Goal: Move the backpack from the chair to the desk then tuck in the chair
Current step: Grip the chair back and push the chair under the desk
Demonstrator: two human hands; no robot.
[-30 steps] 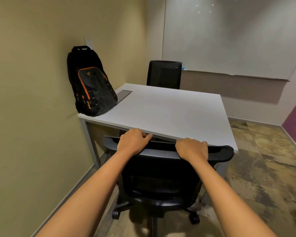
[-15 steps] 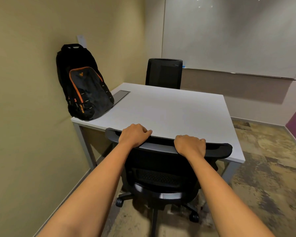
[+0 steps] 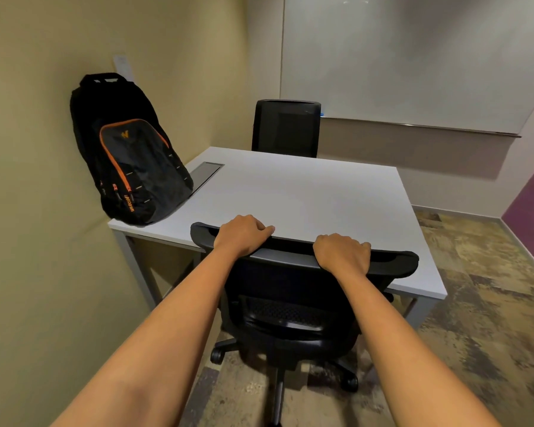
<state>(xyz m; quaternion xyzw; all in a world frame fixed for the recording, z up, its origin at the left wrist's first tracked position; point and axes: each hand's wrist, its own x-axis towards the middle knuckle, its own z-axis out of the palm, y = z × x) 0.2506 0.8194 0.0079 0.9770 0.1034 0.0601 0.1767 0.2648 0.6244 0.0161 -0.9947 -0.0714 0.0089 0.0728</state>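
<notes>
A black backpack [image 3: 130, 155] with orange trim stands upright on the near left corner of the white desk [image 3: 305, 192], leaning against the beige wall. A black office chair [image 3: 290, 306] on castors stands at the desk's near edge, and the top of its backrest overlaps the desk edge. My left hand [image 3: 241, 235] grips the top rail of the backrest left of centre. My right hand [image 3: 341, 252] grips the same rail right of centre. The chair seat is hidden behind the backrest.
A second black chair [image 3: 285, 127] sits tucked at the desk's far side, below a whiteboard [image 3: 413, 57]. A grey cable hatch [image 3: 207, 174] is set in the desk beside the backpack. The beige wall runs along the left. Patterned carpet [image 3: 490, 303] lies to the right.
The chair has rolled forward toward the desk with both hands on its backrest; the backrest top now overlaps the desk edge more.
</notes>
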